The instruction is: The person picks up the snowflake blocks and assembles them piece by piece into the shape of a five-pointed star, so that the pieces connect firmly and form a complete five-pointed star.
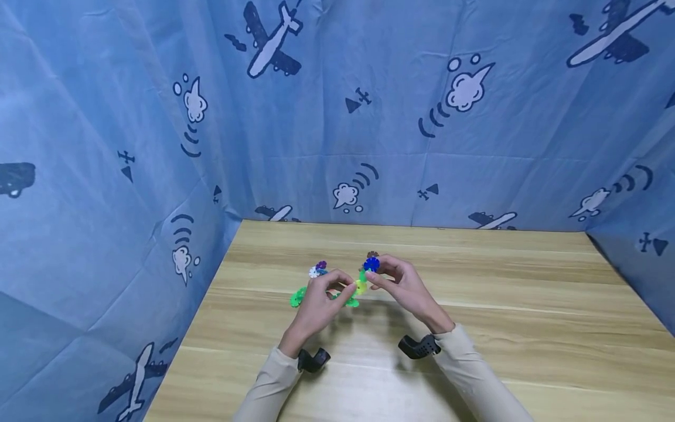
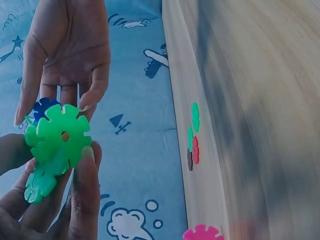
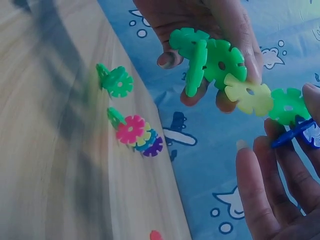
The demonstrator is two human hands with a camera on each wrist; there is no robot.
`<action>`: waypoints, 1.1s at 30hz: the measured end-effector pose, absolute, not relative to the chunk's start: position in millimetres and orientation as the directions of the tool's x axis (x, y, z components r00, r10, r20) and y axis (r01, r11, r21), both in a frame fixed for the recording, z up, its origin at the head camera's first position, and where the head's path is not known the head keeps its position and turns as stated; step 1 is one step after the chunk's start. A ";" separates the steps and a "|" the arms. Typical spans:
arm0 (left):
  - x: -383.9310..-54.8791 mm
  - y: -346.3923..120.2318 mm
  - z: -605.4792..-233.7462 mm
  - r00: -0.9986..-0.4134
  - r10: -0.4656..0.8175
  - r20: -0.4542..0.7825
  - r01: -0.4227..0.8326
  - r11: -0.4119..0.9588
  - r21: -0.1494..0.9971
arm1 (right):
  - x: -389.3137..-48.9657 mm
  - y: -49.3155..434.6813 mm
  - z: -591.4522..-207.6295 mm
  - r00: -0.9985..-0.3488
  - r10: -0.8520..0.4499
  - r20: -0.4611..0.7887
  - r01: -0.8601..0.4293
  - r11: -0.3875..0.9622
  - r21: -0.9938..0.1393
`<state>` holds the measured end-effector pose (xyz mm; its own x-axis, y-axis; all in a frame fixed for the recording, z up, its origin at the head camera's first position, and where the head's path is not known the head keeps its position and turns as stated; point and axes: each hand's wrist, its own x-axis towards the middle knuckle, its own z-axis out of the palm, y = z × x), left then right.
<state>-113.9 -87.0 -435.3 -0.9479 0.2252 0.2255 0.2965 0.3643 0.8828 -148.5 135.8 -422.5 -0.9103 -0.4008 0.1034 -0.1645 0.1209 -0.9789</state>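
Note:
Both hands share a joined chain of notched plastic snowflake discs above the table. My left hand (image 1: 319, 302) pinches its green end, where several green discs (image 3: 222, 65) are slotted together at angles. A yellow disc (image 3: 249, 95) links these to another green disc (image 3: 289, 106) on the right. My right hand (image 1: 406, 288) holds that far end between thumb and fingers, close to the blue disc (image 1: 371, 264). In the right wrist view the blue discs lie against the right fingers, and the thumb is partly cut off by the frame's edge.
On the wooden table (image 1: 527, 328) lie a joined green pair (image 3: 120, 82) and a row with a pink disc (image 3: 131, 129), yellow, blue and purple ones. Farther discs include a red one (image 2: 195, 150) and a brown one (image 1: 372, 254). A blue printed curtain (image 1: 401, 117) surrounds the table.

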 end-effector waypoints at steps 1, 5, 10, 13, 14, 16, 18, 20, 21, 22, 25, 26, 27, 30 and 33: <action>-113.8 -86.0 -435.6 -0.947 0.225 0.229 0.300 0.366 0.881 | -148.0 136.4 -422.5 -0.910 -0.401 0.105 -0.167 0.122 -0.978; -115.5 -83.4 -433.3 -0.941 0.219 0.259 0.325 0.366 0.872 | -149.8 137.5 -418.6 -0.908 -0.402 0.119 -0.183 0.124 -0.975; -117.2 -80.5 -430.3 -0.931 0.213 0.298 0.358 0.365 0.859 | -151.8 138.5 -415.0 -0.897 -0.415 0.152 -0.222 0.127 -0.967; -114.3 -78.1 -431.7 -0.925 0.219 0.311 0.374 0.369 0.851 | -147.0 141.1 -416.3 -0.895 -0.417 0.162 -0.237 0.133 -0.962; -112.6 -77.6 -432.7 -0.923 0.222 0.315 0.379 0.370 0.848 | -144.6 142.0 -417.2 -0.894 -0.418 0.161 -0.237 0.138 -0.962; -108.5 -77.0 -434.9 -0.922 0.223 0.317 0.381 0.373 0.846 | -139.9 142.7 -420.1 -0.890 -0.429 0.156 -0.237 0.144 -0.961; -105.0 -77.0 -437.8 -0.920 0.221 0.323 0.386 0.371 0.845 | -135.8 142.9 -423.4 -0.888 -0.437 0.146 -0.231 0.149 -0.962; -104.1 -75.4 -439.2 -0.914 0.218 0.341 0.401 0.369 0.838 | -134.7 143.9 -425.4 -0.887 -0.438 0.147 -0.233 0.149 -0.961; -104.1 -74.7 -439.8 -0.910 0.217 0.354 0.412 0.368 0.834 | -134.7 144.2 -426.1 -0.886 -0.438 0.150 -0.236 0.148 -0.960; -101.9 -74.1 -442.0 -0.907 0.216 0.362 0.419 0.366 0.831 | -132.5 144.5 -428.4 -0.887 -0.438 0.148 -0.233 0.147 -0.961; -96.4 -71.8 -446.1 -0.894 0.211 0.395 0.446 0.362 0.818 | -127.7 145.3 -433.6 -0.887 -0.436 0.154 -0.237 0.144 -0.961; -95.2 -71.1 -447.4 -0.890 0.207 0.407 0.456 0.362 0.813 | -126.6 145.3 -434.7 -0.887 -0.433 0.160 -0.242 0.140 -0.960; -94.6 -70.4 -448.6 -0.885 0.202 0.419 0.465 0.360 0.809 | -125.9 145.3 -435.3 -0.887 -0.430 0.167 -0.248 0.139 -0.959; -93.8 -68.4 -449.0 -0.878 0.170 0.447 0.478 0.352 0.805 | -125.4 144.2 -434.1 -0.888 -0.419 0.191 -0.265 0.126 -0.956; -96.9 -66.8 -445.8 -0.871 0.129 0.475 0.488 0.345 0.801 | -127.9 141.5 -428.4 -0.888 -0.411 0.208 -0.277 0.115 -0.954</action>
<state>-96.9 -66.8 -445.8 -0.8706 0.1290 0.4748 0.4883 0.3452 0.8015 -127.9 141.5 -428.4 -0.8877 -0.4108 0.2082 -0.2767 0.1145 -0.9541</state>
